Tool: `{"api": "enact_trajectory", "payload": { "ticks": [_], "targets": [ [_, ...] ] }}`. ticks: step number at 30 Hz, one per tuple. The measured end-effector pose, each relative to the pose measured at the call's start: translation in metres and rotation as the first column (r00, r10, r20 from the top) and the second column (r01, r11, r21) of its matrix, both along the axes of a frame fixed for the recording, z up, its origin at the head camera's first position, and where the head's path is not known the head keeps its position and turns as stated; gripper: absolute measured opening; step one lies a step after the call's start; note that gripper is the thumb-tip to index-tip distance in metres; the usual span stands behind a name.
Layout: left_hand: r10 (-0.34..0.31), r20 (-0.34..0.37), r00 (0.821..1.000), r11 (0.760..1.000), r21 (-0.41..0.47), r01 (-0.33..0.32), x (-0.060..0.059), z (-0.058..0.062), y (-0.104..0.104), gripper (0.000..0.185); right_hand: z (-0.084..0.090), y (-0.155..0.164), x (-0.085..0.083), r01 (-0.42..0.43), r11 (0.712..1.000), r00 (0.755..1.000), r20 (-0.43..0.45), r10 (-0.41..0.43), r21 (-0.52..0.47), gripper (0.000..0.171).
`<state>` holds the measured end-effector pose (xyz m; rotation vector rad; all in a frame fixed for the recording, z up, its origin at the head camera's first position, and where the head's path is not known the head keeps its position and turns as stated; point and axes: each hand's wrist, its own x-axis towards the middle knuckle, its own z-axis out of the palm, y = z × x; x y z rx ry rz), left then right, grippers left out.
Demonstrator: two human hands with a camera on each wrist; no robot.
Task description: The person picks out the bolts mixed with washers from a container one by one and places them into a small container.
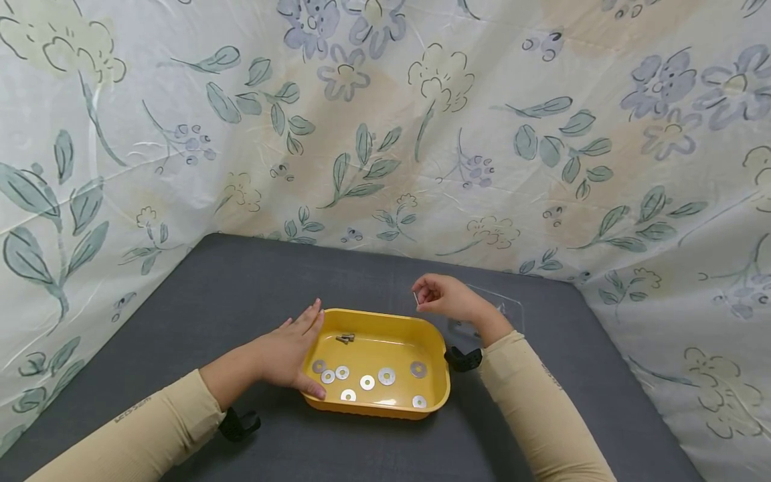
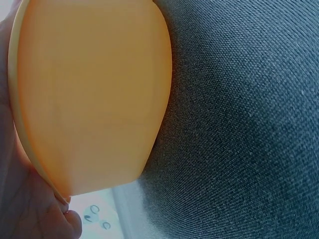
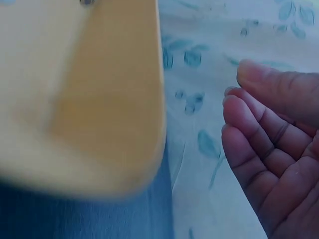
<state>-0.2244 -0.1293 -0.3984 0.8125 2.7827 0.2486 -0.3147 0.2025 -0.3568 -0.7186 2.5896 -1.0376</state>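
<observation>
**Left hand steadying a yellow tray while the right lifts a small metal piece**

In the head view, a yellow plastic tray (image 1: 385, 395) is sitting low in the centre of the frame on a dark grey table (image 1: 241, 288). The left hand (image 1: 289, 355) is resting against the tray's left wall, fingers straight along the rim and the thumb lying on its near corner. The right hand (image 1: 446, 298) is hovering just beyond the tray's far right corner, fingertips pinching a thin metal piece (image 1: 415, 298) too small to identify. Flat washers (image 1: 367, 381) are lying scattered across the tray floor, and a few small bolts (image 1: 346, 338) are lying near its far left side. A floral sheet (image 1: 385, 120) is filling the upper frame.

In the left wrist view, the tray's yellow outer wall (image 2: 89, 94) is filling the left half, with the hand's skin (image 2: 35, 214) touching it at lower left; grey table cloth (image 2: 239, 124) is covering the right.

In the right wrist view, the blurred tray (image 3: 79, 99) is occupying the left, while curled fingers (image 3: 264, 129) are showing at right; the pinched piece is hidden here.
</observation>
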Motion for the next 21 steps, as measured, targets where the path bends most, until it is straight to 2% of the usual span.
{"api": "enact_trajectory", "payload": {
  "ticks": [7, 13, 21],
  "targets": [
    [0.003, 0.006, 1.0, 1.0, -0.004, -0.003, 0.001, 0.002, 0.001, 0.134, -0.006, 0.022, -0.007, 0.08, 0.997, 0.997, 0.004, -0.08, -0.016, 0.025],
    [0.012, 0.008, 1.0, 1.0, 0.0, -0.012, 0.0, 0.002, 0.001, 0.135, -0.007, 0.031, -0.011, 0.108, 0.994, 0.994, -0.019, -0.108, 0.006, 0.027],
    [0.01, 0.011, 1.0, 1.0, -0.002, -0.01, 0.0, 0.001, 0.0, 0.136, -0.01, 0.047, -0.017, 0.167, 0.986, 0.986, -0.007, -0.167, 0.01, 0.027]
  ]
}}
